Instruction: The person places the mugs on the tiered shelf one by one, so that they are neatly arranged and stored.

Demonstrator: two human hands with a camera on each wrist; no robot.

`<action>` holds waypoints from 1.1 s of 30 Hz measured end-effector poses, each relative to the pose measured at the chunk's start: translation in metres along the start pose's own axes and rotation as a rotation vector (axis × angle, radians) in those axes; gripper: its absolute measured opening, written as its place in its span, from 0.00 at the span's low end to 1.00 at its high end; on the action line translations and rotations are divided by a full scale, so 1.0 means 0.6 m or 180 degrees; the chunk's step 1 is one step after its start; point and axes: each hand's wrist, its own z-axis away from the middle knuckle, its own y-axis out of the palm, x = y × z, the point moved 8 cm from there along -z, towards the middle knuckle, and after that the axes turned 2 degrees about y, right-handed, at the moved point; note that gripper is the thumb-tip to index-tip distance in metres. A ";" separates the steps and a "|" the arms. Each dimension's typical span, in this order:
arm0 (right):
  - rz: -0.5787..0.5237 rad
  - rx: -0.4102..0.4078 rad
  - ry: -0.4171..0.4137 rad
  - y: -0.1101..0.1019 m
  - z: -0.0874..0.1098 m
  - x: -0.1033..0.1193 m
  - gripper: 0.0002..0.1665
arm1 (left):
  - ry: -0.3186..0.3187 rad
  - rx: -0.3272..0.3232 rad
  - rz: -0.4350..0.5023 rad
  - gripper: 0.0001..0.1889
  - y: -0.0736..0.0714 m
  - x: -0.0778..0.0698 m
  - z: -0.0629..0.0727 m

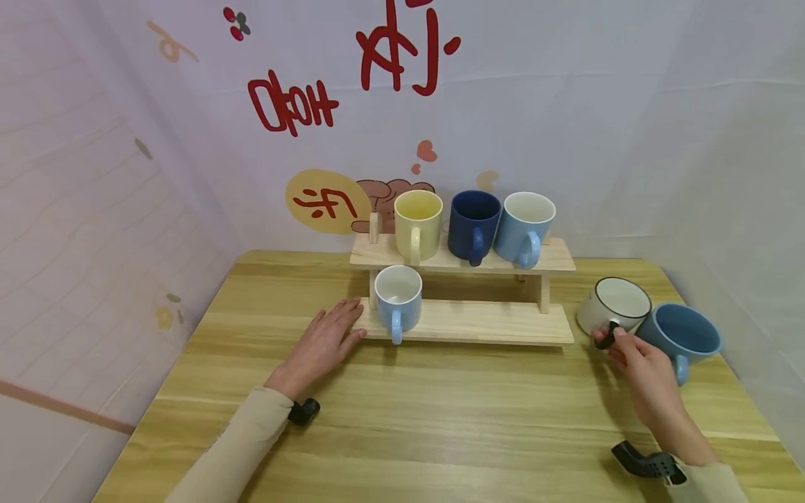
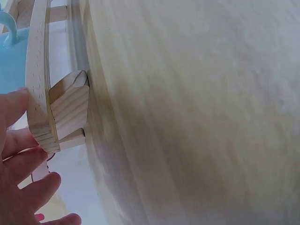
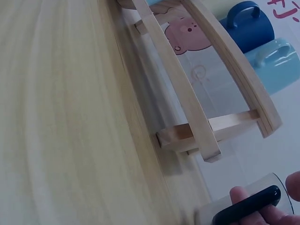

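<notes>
My right hand holds the black handle of a white mug with a dark rim, thumb and fingers pinched around it. That mug stands upright at the table's right side. Beside it is a wide blue mug, partly hidden behind my hand. My left hand rests at the left end of a two-tier wooden shelf, fingers extended and fingertips touching the wood. Close to those fingers, a light blue mug sits on the lower tier, its handle facing me.
Along the upper tier stand a yellow mug, a dark blue mug and a light blue mug with white inside. The wooden table meets a printed white curtain behind the shelf.
</notes>
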 end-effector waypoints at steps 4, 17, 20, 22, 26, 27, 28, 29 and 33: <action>-0.0177 0.0000 0.0020 0.000 -0.007 -0.002 0.26 | 0.0009 0.0021 0.0036 0.30 -0.001 -0.002 -0.003; -0.0333 -0.0180 -0.0103 0.011 -0.012 0.001 0.20 | -0.0040 0.0037 0.0145 0.30 -0.002 -0.004 -0.007; -0.0358 -0.0303 -0.0130 0.010 -0.011 0.000 0.16 | -0.0044 0.0038 0.0173 0.30 -0.002 -0.005 -0.006; -0.0404 -0.0375 -0.0164 0.008 -0.010 0.001 0.15 | -0.0041 0.0032 0.0183 0.30 -0.003 -0.006 -0.005; -0.0521 -0.0448 -0.0283 0.009 -0.008 0.007 0.15 | -0.0073 0.0021 0.0192 0.30 -0.002 -0.006 -0.002; -0.0531 -0.0459 -0.0319 0.010 -0.008 0.009 0.16 | -0.0085 0.0022 0.0194 0.30 -0.002 -0.006 -0.002; -0.0528 -0.0476 -0.0359 0.011 -0.007 0.012 0.16 | -0.0081 0.0014 0.0183 0.30 -0.002 -0.006 -0.002; -0.0533 -0.0501 -0.0376 0.012 -0.007 0.015 0.16 | -0.0090 0.0017 0.0182 0.30 -0.001 -0.005 -0.002; -0.0497 -0.0608 -0.0521 0.015 -0.002 0.032 0.17 | -0.0124 0.0024 0.0187 0.30 0.001 -0.002 -0.002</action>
